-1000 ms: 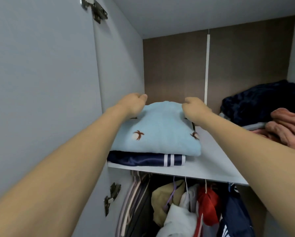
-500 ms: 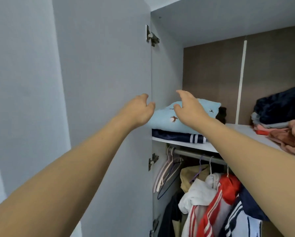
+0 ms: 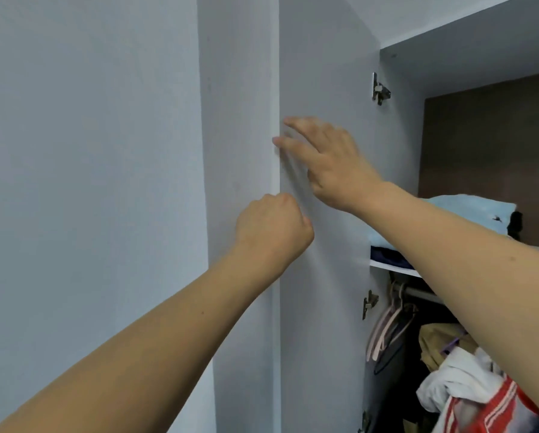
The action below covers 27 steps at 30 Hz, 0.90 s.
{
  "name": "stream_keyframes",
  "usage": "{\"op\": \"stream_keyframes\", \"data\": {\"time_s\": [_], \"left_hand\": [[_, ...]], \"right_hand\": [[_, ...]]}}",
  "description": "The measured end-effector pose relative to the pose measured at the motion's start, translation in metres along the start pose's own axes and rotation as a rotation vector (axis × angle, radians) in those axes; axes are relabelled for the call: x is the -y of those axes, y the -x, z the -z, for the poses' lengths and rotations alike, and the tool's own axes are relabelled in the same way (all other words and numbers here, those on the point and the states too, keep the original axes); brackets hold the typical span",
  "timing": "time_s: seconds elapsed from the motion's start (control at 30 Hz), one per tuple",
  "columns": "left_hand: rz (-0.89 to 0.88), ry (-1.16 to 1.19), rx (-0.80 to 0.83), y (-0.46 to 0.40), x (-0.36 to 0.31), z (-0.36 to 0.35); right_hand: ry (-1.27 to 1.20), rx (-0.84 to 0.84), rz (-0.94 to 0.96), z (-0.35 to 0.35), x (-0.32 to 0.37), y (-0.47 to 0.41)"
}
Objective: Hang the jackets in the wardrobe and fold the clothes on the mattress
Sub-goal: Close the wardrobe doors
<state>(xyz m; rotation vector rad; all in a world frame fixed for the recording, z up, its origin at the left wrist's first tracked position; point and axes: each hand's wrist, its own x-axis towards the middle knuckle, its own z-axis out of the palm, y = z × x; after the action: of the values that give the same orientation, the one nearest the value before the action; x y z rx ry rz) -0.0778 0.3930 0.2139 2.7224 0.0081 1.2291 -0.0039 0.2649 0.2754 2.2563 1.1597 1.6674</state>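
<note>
Folded blue top [image 3: 474,215] sits on the shelf [image 3: 390,266] at its left end, long axis along the shelf front edge. Jackets [image 3: 480,398] hang on the rail below. Mattress is out of view, so what's left is unclear. Your left hand [image 3: 272,228] is fisted at the door [image 3: 321,307] edge, holding nothing visible; your right hand [image 3: 330,160] is spread flat on it.

Pale grey wall [image 3: 90,182], metal hinges [image 3: 380,90], empty pink hangers [image 3: 383,329] on rail [image 3: 418,293]

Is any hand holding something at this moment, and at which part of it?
The left hand is closed at the free edge of the wardrobe door, apparently gripping it. The right hand is open, holding nothing, fingers near the same edge.
</note>
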Motion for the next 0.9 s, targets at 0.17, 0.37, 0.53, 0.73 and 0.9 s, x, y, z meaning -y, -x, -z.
{"op": "stream_keyframes", "data": {"time_s": [0.17, 0.37, 0.53, 0.73, 0.9], "left_hand": [[0.066, 0.109, -0.043, 0.006, 0.013, -0.012], [0.023, 0.197, -0.066, 0.016, 0.004, -0.021], [-0.12, 0.327, -0.167, 0.034, -0.025, -0.021], [-0.137, 0.734, 0.062, 0.044, -0.1, -0.031], [-0.023, 0.95, 0.359, 0.03, -0.175, -0.063]], "right_hand": [[0.233, 0.018, 0.094, -0.008, 0.013, -0.015], [0.293, 0.06, 0.126, 0.02, 0.01, -0.015], [0.244, 0.071, 0.162, 0.059, -0.024, 0.014], [0.25, -0.04, 0.175, 0.106, -0.086, 0.083], [0.357, 0.007, 0.035, 0.135, -0.138, 0.154]]}}
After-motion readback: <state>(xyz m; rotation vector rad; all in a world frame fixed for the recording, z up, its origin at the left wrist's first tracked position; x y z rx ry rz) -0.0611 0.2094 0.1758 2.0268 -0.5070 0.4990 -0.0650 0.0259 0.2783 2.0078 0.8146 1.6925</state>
